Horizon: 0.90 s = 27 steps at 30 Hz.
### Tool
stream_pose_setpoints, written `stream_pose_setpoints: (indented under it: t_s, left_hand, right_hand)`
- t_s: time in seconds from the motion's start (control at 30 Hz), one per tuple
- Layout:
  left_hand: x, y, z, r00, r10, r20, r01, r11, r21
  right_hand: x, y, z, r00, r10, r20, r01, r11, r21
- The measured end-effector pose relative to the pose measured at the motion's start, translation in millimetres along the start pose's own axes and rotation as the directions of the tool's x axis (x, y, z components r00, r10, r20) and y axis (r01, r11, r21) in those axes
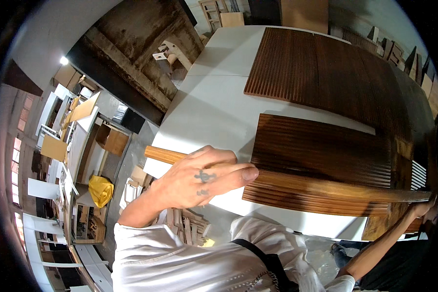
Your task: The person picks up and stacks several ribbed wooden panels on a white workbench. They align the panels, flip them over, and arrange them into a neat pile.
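A long, narrow wooden strip [326, 187] runs across in front of me from left to right. My left hand [204, 176] is closed around it near its left end, the thumb side toward the middle, and a short length sticks out beyond the knuckles. At the far right, partly lost in the dark rim, my right hand [423, 208] grips the strip's other end; its fingers show poorly. Below the strip lies a dark brown ribbed panel [321, 148] on a white tabletop [204, 117]. A larger ribbed panel [326, 78] lies behind it.
A brown board [390, 214] lies under the panels at the right. To the left stand a cluttered workbench [90, 126], a yellow bag [100, 191] and a large dark wooden frame [131, 53]. Wood offcuts [187, 226] are piled below the table's near left corner.
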State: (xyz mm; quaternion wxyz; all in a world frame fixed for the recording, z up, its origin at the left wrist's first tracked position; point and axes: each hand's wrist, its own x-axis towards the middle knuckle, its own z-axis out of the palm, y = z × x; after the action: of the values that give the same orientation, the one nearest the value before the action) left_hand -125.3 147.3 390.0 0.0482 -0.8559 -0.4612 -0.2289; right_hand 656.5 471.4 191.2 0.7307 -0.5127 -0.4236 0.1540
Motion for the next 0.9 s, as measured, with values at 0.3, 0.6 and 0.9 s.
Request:
stream_pose_setpoints:
  t_s: [0.3, 0.6, 0.9]
  left_hand:
    - [4.3, -1.0, -10.0, 0.995, 0.086, 0.057, -0.083, 0.995, -0.059]
    - [4.3, 0.3, -7.2, 0.998, -0.069, 0.011, 0.069, 0.963, -0.260]
    - [15.5, -7.5, -7.0, 0.979, 0.200, 0.041, -0.203, 0.977, 0.067]
  right_hand:
    - [1.5, -1.5, -0.5, 1.000, -0.030, -0.004, 0.030, 0.999, -0.019]
    - [5.9, -4.0, 0.3, 0.999, -0.039, -0.005, 0.039, 0.999, -0.030]
    - [10.5, -7.2, 9.4, 0.998, -0.058, 0.011, 0.058, 0.997, -0.045]
